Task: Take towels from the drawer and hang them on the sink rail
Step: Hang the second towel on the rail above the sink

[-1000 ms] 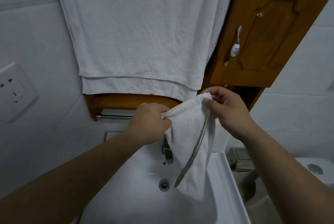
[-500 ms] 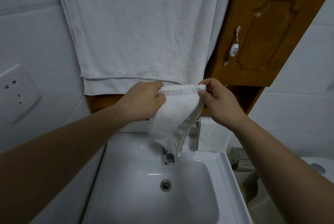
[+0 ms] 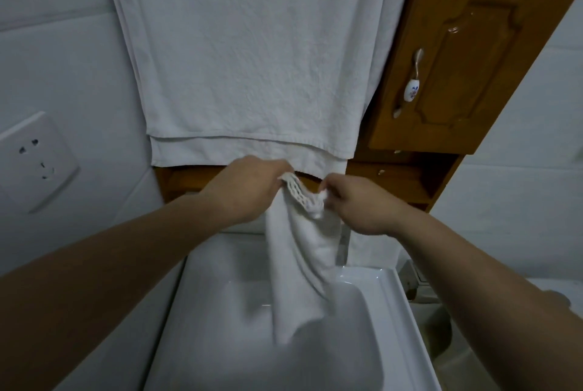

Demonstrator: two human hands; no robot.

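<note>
Both hands, left hand (image 3: 249,188) and right hand (image 3: 362,204), grip the small towel (image 3: 299,252) by its bunched top edge. If either grip slackens, it could drop into the sink (image 3: 391,305).

White cloth against honey-brown wood

The small towel (image 3: 299,252) pinched between both hands is plain white with an open net-like weave along its gripped edge; above the grip hangs a larger white towel (image 3: 252,53), right of it an orange-brown cabinet door (image 3: 467,53) whose white handle (image 3: 411,91) bears a small floral print; below, a glossy white sink (image 3: 394,302).
</note>
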